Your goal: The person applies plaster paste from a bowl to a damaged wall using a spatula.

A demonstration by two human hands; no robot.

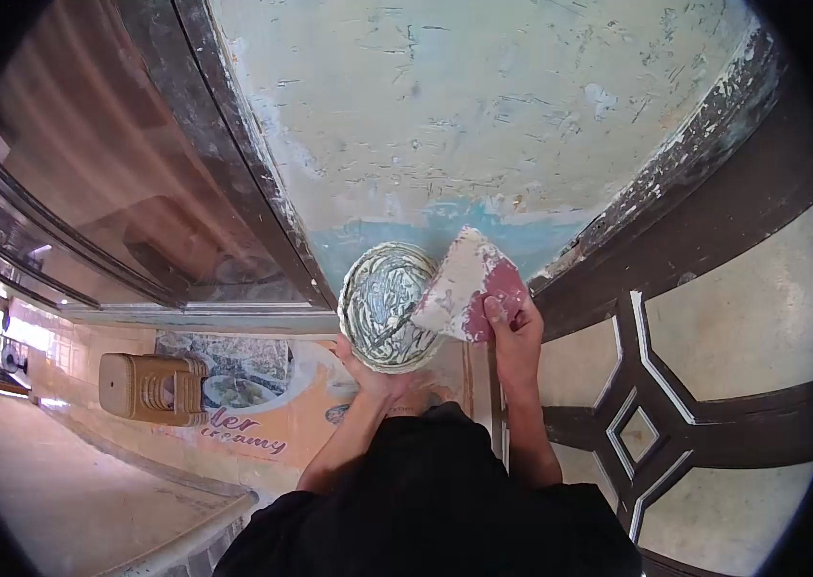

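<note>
My left hand (pixel 375 378) is closed on the lower edge of a round, shallow pan (pixel 347 317), its inside smeared with pale, streaky putty (pixel 392 298). Between the thumb and fingers of my right hand (pixel 519 344) is a flat reddish putty spreader (pixel 500 286), much of it coated in whitish putty. The spreader's left corner overlaps the pan's right side in this view. Beyond both hands rises a wall (pixel 425 125), beige with pale patches and scratches, and bluish along its lower part.
A dark frame with a glass panel (pixel 137 183) borders the wall on the left. To the right stands a dark door (pixel 743 423) with light panels. On the floor at the lower left are a tan plastic stool (pixel 142 387) and a printed sheet (pixel 305 418).
</note>
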